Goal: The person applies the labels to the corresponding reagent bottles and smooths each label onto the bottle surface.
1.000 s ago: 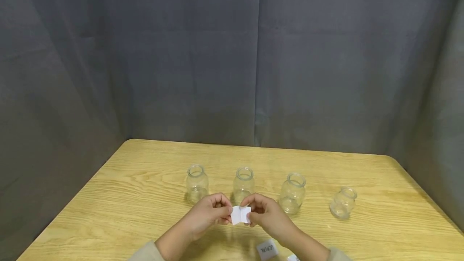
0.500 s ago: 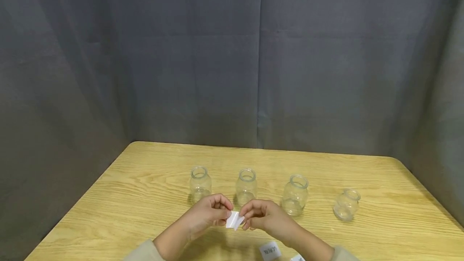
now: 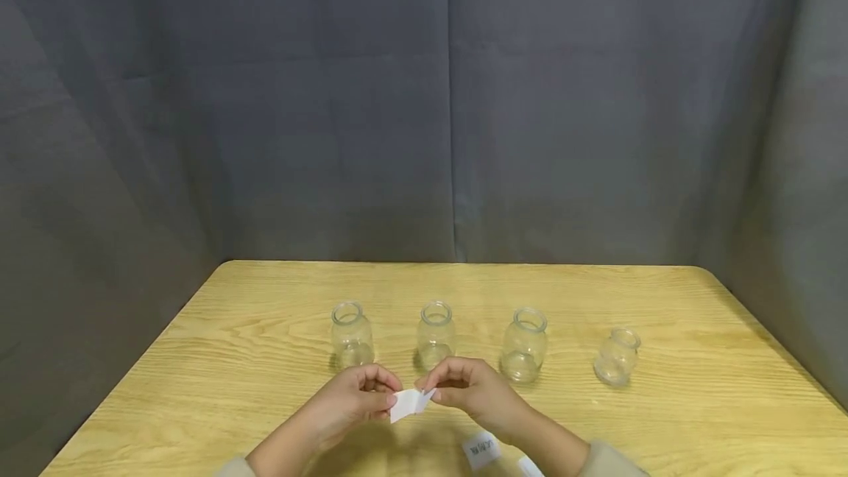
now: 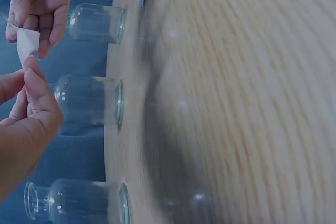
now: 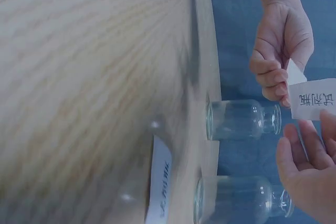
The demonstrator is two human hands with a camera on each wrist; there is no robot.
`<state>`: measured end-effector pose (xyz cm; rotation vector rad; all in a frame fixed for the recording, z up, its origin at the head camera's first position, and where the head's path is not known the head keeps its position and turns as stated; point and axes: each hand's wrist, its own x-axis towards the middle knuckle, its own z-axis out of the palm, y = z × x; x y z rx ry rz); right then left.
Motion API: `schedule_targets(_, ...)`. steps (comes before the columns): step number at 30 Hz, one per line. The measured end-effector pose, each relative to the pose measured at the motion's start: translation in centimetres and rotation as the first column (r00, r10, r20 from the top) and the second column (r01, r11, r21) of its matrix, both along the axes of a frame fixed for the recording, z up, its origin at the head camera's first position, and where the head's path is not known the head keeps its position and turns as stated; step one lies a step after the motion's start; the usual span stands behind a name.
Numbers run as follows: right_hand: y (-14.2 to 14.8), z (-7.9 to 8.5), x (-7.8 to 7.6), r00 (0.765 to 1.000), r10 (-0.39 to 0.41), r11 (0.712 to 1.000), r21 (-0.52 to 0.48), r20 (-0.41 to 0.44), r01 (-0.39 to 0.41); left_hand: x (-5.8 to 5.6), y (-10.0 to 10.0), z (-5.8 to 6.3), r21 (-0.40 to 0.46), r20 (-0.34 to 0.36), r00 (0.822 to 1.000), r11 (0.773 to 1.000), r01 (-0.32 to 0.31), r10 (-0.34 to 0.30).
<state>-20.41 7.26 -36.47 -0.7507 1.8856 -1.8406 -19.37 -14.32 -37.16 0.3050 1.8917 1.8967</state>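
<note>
Between my two hands is a small white paper label (image 3: 404,405), folded with its two halves at an angle. Handwritten dark characters show on the label (image 5: 313,99) in the right wrist view. My left hand (image 3: 351,397) pinches one end between thumb and fingertips. At the other end, my right hand (image 3: 475,392) pinches the raised half with thumb and index finger. The hands hang above the wooden table (image 3: 218,366), in front of a glass jar (image 3: 436,333). Another white label (image 3: 481,450) with dark writing lies on the table near my right forearm.
Beyond the hands stand more open glass jars in a row: a left jar (image 3: 352,337), a right jar (image 3: 525,344) and a smaller round jar (image 3: 617,359) at the far right. A partly hidden white label (image 3: 530,467) lies at the front. Grey curtains (image 3: 331,109) surround the table.
The label's right half has turned from lying spread to standing at an angle in my right fingers. Both hands have shifted slightly left; the view has also shifted a little.
</note>
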Motion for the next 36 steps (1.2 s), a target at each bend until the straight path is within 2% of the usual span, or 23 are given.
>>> schedule_targets(3, -0.1, -0.1, 0.1, 1.000, 0.011, 1.000, -0.010, 0.017, -0.011, 0.3, -0.3, 0.0, -0.029, -0.003, 1.000, 1.000, 0.007, -0.007)
schedule_targets(8, -0.4, -0.2, 0.1, 0.999, -0.021, 1.000, 0.012, 0.031, 0.020, 0.5, -0.5, 0.0, -0.063, -0.002, 1.000, 0.998, 0.005, -0.005)
schedule_targets(14, -0.8, -0.5, 0.1, 0.994, -0.018, 0.999, -0.037, 0.110, 0.022, 0.9, -0.7, -0.3, -0.106, -0.004, 1.000, 0.994, 0.016, -0.016)
schedule_targets(18, -1.0, -0.7, 0.3, 0.990, -0.032, 0.998, -0.051, 0.139, 0.039, 1.1, -0.9, -0.7, -0.148, -0.011, 0.997, 0.987, 0.071, -0.073)
schedule_targets(23, -1.1, -1.3, 0.4, 0.986, -0.075, 0.997, -0.025, 0.149, 0.079, 1.2, -0.9, -1.0, -0.173, -0.019, 0.984, 0.970, 0.169, -0.175)
schedule_targets(26, -1.1, -1.4, 0.4, 0.988, -0.084, 0.996, -0.009, 0.131, 0.086, 0.9, -1.0, -1.1, -0.189, -0.025, 0.981, 0.964, 0.185, -0.194)
schedule_targets(30, -1.2, -1.4, 0.4, 0.992, -0.083, 0.997, 0.002, 0.099, 0.083, 0.8, -1.1, -1.1, -0.193, -0.025, 0.984, 0.967, 0.167, -0.175)
schedule_targets(36, -1.9, -1.3, 0.4, 0.996, -0.087, 0.995, 0.049, 0.010, 0.086, 0.8, -0.9, -0.6, -0.116, -0.036, 0.993, 0.988, 0.105, -0.110)
